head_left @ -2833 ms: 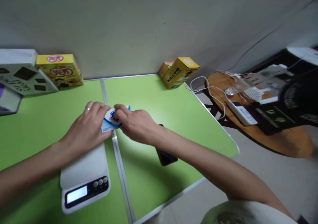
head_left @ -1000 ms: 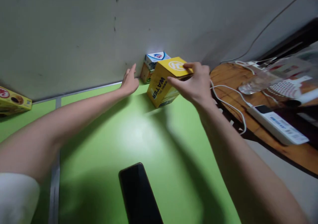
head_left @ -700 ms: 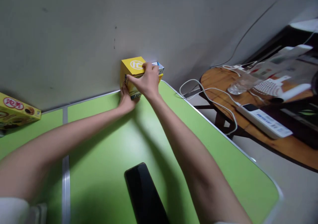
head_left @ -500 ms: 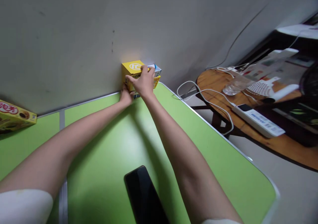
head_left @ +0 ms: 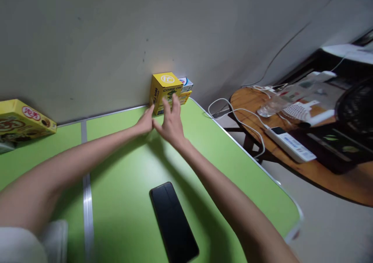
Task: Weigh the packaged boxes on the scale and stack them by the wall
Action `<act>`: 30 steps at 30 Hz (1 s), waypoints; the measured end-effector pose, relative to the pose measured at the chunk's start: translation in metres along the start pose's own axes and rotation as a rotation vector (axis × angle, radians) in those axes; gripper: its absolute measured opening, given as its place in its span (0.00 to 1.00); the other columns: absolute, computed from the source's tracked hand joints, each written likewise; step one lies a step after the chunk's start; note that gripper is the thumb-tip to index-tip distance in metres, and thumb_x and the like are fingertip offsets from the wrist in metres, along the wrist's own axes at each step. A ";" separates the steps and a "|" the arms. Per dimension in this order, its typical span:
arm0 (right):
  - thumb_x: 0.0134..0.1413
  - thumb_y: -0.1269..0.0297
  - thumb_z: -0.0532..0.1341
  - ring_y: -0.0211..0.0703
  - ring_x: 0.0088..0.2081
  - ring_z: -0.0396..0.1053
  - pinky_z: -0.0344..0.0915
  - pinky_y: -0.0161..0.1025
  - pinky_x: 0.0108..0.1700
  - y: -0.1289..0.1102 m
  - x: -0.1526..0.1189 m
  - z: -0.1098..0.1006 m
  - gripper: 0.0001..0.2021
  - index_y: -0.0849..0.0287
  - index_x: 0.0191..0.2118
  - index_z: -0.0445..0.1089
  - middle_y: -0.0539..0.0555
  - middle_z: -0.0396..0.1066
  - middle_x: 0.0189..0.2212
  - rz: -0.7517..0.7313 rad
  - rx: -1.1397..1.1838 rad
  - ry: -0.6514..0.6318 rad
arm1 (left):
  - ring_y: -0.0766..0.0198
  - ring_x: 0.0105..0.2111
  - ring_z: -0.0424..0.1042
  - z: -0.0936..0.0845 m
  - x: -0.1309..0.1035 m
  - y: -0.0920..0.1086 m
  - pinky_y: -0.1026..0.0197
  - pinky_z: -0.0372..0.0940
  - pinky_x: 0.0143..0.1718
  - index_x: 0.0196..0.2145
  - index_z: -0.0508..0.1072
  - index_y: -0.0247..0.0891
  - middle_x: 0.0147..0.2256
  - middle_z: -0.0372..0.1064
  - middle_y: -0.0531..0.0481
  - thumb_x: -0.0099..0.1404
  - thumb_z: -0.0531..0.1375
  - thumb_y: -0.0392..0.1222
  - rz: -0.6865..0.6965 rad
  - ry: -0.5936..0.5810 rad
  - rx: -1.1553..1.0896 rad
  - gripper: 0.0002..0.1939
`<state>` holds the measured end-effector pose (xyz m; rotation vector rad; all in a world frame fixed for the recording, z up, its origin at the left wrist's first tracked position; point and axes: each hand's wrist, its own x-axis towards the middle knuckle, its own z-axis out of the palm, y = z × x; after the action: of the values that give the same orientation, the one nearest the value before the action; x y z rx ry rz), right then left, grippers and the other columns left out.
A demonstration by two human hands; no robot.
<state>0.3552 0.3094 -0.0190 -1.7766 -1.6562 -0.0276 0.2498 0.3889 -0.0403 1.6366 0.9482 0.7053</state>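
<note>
A yellow cube-shaped box [head_left: 165,85] with dark print and a white logo on top stands upright at the table's back edge, against the wall. My right hand [head_left: 171,125] is in front of it, fingers spread, holding nothing. By the box's lower left edge is my left hand [head_left: 145,121], its fingers stretched toward the box; whether they touch it I cannot tell. Behind the yellow box on its right, a white and blue box [head_left: 186,84] sits above a small yellow pack [head_left: 185,97]. A black phone [head_left: 174,222] lies on the green table [head_left: 122,200] nearer to me.
A yellow snack box [head_left: 26,119] leans at the back left. Right of the green table stands a round wooden table [head_left: 244,95] with a white power strip [head_left: 291,144], a clear plastic bottle [head_left: 269,108], a white perforated item [head_left: 297,111] and a looping white cable [head_left: 256,130].
My right hand has let go of the yellow box and drawn back toward me, and the left hand's fingers have loosened. The view has shifted, bringing more of the left snack box into sight.
</note>
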 end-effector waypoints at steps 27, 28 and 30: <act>0.55 0.71 0.60 0.48 0.41 0.76 0.72 0.48 0.50 -0.472 -0.062 0.189 0.22 0.67 0.56 0.64 0.67 0.68 0.55 -0.530 0.371 -0.760 | 0.44 0.67 0.49 -0.404 -0.395 -0.073 0.40 0.48 0.68 0.61 0.60 0.28 0.64 0.54 0.31 0.60 0.55 0.30 -0.113 0.678 0.851 0.30; 0.54 0.72 0.60 0.51 0.46 0.75 0.70 0.50 0.53 -0.489 -0.056 0.203 0.23 0.67 0.57 0.63 0.67 0.67 0.56 -0.525 0.351 -0.732 | 0.42 0.68 0.48 -0.418 -0.396 -0.079 0.39 0.47 0.68 0.61 0.60 0.28 0.65 0.53 0.31 0.60 0.55 0.29 -0.134 0.705 0.883 0.31; 0.54 0.73 0.60 0.56 0.54 0.70 0.68 0.53 0.55 -0.515 -0.048 0.226 0.25 0.66 0.59 0.61 0.68 0.63 0.59 -0.505 0.327 -0.696 | 0.40 0.68 0.47 -0.437 -0.398 -0.090 0.40 0.47 0.68 0.61 0.60 0.26 0.65 0.52 0.30 0.59 0.56 0.29 -0.173 0.717 0.917 0.32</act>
<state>-0.2058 0.3481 0.0278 -1.1355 -2.3955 0.6591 -0.3356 0.2735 -0.0072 2.0545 2.1342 0.8065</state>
